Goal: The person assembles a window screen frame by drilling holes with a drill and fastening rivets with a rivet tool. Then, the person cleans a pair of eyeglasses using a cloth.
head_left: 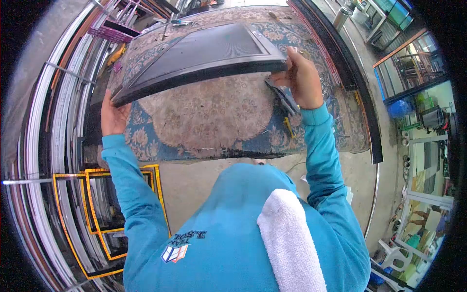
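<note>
A dark-framed mesh window screen point(214, 46) is held up in front of me, tilted, above a patterned carpet point(209, 119). My left hand point(115, 116) grips its near left corner, with the fingers partly hidden under the frame. At the right corner, my right hand point(304, 80) is closed around the frame's end, thumb on top. Just below my right hand, dark narrow strips point(284, 97) lie on the carpet. A small yellow-handled tool point(289, 127) rests near them.
Long metal profiles point(58, 97) are stacked along the left, with yellow-taped frames point(92, 219) below. A pink basket point(114, 30) stands at the back left. More dark profiles point(348, 73) line the right side. A white plastic chair point(395, 255) is at the lower right.
</note>
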Available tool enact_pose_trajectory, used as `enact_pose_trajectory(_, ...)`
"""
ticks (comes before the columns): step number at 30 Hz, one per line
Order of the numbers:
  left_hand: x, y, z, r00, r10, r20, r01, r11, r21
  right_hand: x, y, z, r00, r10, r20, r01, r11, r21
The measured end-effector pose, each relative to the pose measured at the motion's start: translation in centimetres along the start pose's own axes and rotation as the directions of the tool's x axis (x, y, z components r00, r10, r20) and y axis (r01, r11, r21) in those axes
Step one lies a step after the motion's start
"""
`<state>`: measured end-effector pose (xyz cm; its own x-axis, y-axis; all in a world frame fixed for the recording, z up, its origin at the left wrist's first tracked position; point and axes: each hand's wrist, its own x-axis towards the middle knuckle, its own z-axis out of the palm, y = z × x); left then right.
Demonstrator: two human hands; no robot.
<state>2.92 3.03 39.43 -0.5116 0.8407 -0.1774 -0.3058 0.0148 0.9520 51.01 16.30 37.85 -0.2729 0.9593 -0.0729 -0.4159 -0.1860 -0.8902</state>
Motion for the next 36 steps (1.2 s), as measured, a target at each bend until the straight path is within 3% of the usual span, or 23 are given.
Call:
enact_pose_trajectory(5,-0.1,-3.0,-2.4,0.998,0.005,-0.068,0.003,0.993,0.119,-2.2,2.2,-0.2,0.995,0.076,-0.064,-0.08,0.995,-0.067)
enact_pose_trajectory(8,-3.2,-6.1,-1.6,0.979,-0.097,-0.177,0.11,0.992,0.067,-4.7,5.7,-1.2,0.99,0.125,-0.067,-0.132,0.985,-0.108)
enact_pose_trajectory(10,-4.6,-9.5,-2.8,0.944,-0.248,-0.217,0.303,0.912,0.275,-5.9,10.5,-3.5,0.947,0.2,-0.251,-0.25,0.95,-0.186)
enact_pose_trajectory(11,-4.1,-12.4,-4.6,0.938,-0.265,-0.223,0.321,0.908,0.27,-6.7,12.1,-4.4,0.91,0.303,-0.282,-0.381,0.879,-0.287)
enact_pose_trajectory(13,-2.9,-20.6,-9.1,0.946,-0.321,-0.049,0.324,0.926,0.193,-7.7,18.3,-7.6,0.878,0.37,-0.303,-0.462,0.822,-0.334)
enact_pose_trajectory(15,-2.9,-26.7,-10.4,0.947,-0.26,-0.189,0.31,0.896,0.317,-8.6,24.8,-9.9,0.864,0.389,-0.32,-0.488,0.805,-0.337)
enact_pose_trajectory(16,-1.2,-32.0,-13.8,0.954,-0.212,-0.211,0.281,0.878,0.387,-9.0,27.4,-10.6,0.852,0.418,-0.315,-0.502,0.824,-0.263)
enact_pose_trajectory(17,-1.3,-32.7,-13.5,0.947,-0.235,-0.218,0.305,0.871,0.386,-9.4,28.3,-10.5,0.839,0.435,-0.327,-0.523,0.811,-0.262)
enact_pose_trajectory(19,-2.1,-33.0,-11.3,0.937,-0.172,-0.304,0.34,0.649,0.681,-9.7,29.6,-10.1,0.875,0.37,-0.313,-0.483,0.709,-0.513)
enact_pose_trajectory(20,-2.1,-33.0,-11.0,0.932,-0.188,-0.309,0.355,0.643,0.678,-9.6,29.9,-10.4,0.867,0.382,-0.321,-0.498,0.699,-0.513)
enact_pose_trajectory(22,-2.3,-33.4,-11.0,0.936,-0.152,-0.317,0.35,0.478,0.806,-9.5,30.1,-11.4,0.923,0.315,-0.221,-0.373,0.594,-0.712)
enact_pose_trajectory(23,-2.9,-34.0,-11.0,0.933,-0.167,-0.319,0.36,0.471,0.806,-9.5,30.2,-11.8,0.944,0.288,-0.162,-0.298,0.53,-0.794)
enact_pose_trajectory(25,-4.1,-35.3,-10.4,0.954,0.089,-0.285,0.182,0.582,0.793,-9.1,29.4,-11.6,0.951,0.28,-0.13,-0.276,0.583,-0.764)
enact_pose_trajectory(27,-6.2,-35.0,-8.3,0.966,0.218,-0.135,0.023,0.448,0.894,-8.6,28.7,-11.1,0.918,0.361,-0.165,-0.357,0.572,-0.738)
enact_pose_trajectory(29,-7.8,-36.2,-6.8,0.972,0.222,0.081,-0.172,0.428,0.887,-8.7,30.2,-11.8,0.921,0.345,-0.181,-0.352,0.537,-0.767)
enact_pose_trajectory(31,-9.5,-37.2,-4.2,0.951,0.199,0.235,-0.294,0.361,0.885,-9.2,30.9,-10.9,0.99,0.113,-0.083,-0.105,0.202,-0.974)
enact_pose_trajectory(33,-10.6,-37.3,-1.2,0.95,0.104,0.296,-0.313,0.344,0.885,-10.0,31.1,-9.1,0.987,0.129,-0.093,-0.116,0.186,-0.976)
enact_pose_trajectory(35,-11.0,-36.8,1.6,0.935,0.008,0.354,-0.336,0.33,0.882,-10.7,31.4,-7.4,0.997,0.024,0.079,0.081,-0.1,-0.992)
enact_pose_trajectory(36,-10.5,-36.7,2.9,0.922,-0.044,0.385,-0.353,0.314,0.881,-10.9,31.3,-6.4,0.993,0.117,0.005,0.024,-0.165,-0.986)
